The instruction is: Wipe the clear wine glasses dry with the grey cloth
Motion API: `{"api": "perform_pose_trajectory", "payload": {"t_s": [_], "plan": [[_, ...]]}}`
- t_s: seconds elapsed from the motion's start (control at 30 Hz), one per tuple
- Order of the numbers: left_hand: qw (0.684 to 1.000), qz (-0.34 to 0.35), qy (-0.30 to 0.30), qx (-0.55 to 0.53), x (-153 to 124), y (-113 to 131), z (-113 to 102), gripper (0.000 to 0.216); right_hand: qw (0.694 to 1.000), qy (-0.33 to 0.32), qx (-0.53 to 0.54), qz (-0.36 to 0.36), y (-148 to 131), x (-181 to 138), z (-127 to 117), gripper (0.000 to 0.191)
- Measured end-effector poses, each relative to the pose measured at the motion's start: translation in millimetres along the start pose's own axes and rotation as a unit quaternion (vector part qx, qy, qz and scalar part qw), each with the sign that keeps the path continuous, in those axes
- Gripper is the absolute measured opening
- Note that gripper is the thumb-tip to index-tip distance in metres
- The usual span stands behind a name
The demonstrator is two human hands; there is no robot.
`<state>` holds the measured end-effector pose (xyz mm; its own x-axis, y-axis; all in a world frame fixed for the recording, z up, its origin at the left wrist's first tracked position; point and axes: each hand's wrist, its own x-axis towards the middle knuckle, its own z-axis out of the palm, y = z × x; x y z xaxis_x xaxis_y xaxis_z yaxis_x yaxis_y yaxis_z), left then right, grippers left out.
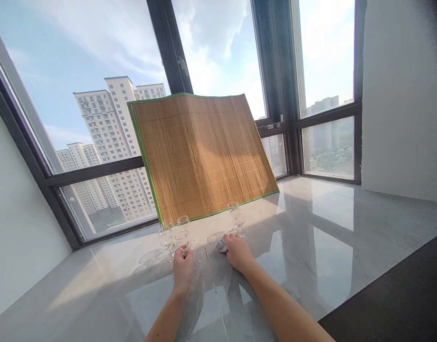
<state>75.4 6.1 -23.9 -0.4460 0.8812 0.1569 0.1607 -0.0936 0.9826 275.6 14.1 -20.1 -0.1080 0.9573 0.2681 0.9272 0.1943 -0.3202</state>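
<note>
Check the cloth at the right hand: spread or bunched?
Bunched: the cloth is a small crumpled lump at the right hand, with no flat spread of fabric showing.

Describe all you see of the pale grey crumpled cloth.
The pale grey crumpled cloth is bunched into a rounded wad with folds and looks soft. The bare right hand holds its right side. It appears low over the glossy grey stone-look surface, left of two clear stemmed glasses; surface contact is unclear.

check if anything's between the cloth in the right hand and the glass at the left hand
Nothing visible: between the white cloth in the right hand and the glass at the left hand shows only the grey surface with its seam.
</note>
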Motion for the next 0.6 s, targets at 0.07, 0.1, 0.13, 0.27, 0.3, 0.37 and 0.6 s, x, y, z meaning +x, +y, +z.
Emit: {"api": "perform_pose_trajectory", "payload": {"t_s": [0.07,0.1,0.13,0.27,0.3,0.37,0.6], "plan": [[1.0,0.0,-0.002,-0.003,2.5,-2.9,-0.3,0.04,1.0,0.009,0.024,-0.013,-3.8,-2.1,-4.8,0.042],[1.0,0.001,-0.003,-0.006,4.2,-4.7,-0.6,0.04,0.999,0.021,0.041,-0.025,-6.7,-3.6,-7.7,0.042],[1.0,0.003,-0.004,-0.007,5.8,-6.4,-0.9,0.04,0.996,0.04,0.062,-0.041,-10.3,-5.4,-10.7,0.044],[1.0,0.015,-0.016,-0.006,9.8,-11.0,-1.5,0.043,0.963,0.157,0.16,-0.147,-27.6,-14.3,-21.3,0.055],[1.0,0.016,-0.024,-0.007,10.2,-11.7,-1.2,0.045,0.95,0.184,0.178,-0.178,-31.2,-16.7,-23.2,0.058],[0.999,0.012,-0.034,-0.014,10.9,-13.5,0.0,0.047,0.926,0.225,0.197,-0.23,-35.8,-21.2,-25.8,0.063],[1.0,0.007,-0.019,-0.016,11.5,-15.7,1.9,0.045,0.908,0.29,0.2,-0.227,-34.2,-29.0,-30.8,0.06]]}}
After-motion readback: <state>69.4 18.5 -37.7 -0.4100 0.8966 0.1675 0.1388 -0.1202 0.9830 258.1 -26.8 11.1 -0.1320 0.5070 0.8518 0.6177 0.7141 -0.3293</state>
